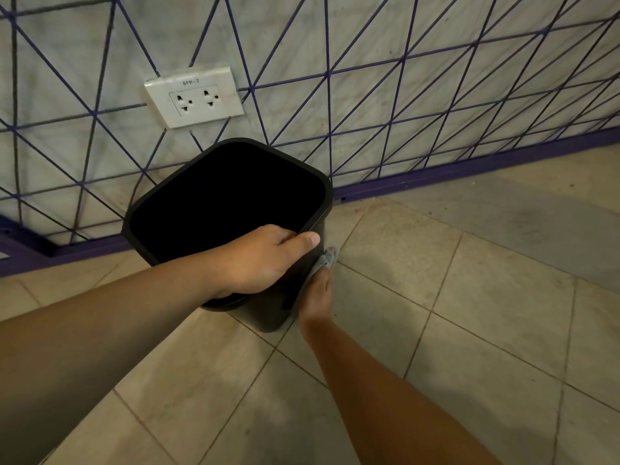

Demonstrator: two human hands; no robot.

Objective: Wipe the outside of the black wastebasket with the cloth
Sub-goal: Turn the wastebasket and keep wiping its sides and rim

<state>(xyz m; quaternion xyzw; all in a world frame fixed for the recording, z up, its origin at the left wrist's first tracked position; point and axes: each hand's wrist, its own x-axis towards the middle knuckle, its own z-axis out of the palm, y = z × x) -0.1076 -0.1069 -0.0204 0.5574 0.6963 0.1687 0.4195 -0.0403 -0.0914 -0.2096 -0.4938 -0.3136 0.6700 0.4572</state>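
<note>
The black wastebasket (pixel 188 209) stands on the tiled floor close to the wall, its square mouth facing up. My left hand (pixel 265 260) grips its near rim, fingers curled inside and thumb along the outer edge. My right hand (pixel 317 297) holds a grey-blue cloth (pixel 323 261) and presses it against the basket's right outer side. Most of the cloth is hidden between the hand and the basket; only a bunched end shows above the fingers.
A grey wall with purple diagonal lines and a purple baseboard (pixel 469 166) runs behind the basket. A white double power socket (pixel 194 97) sits on the wall above it. Beige floor tiles (pixel 469 313) stretch to the right and toward me.
</note>
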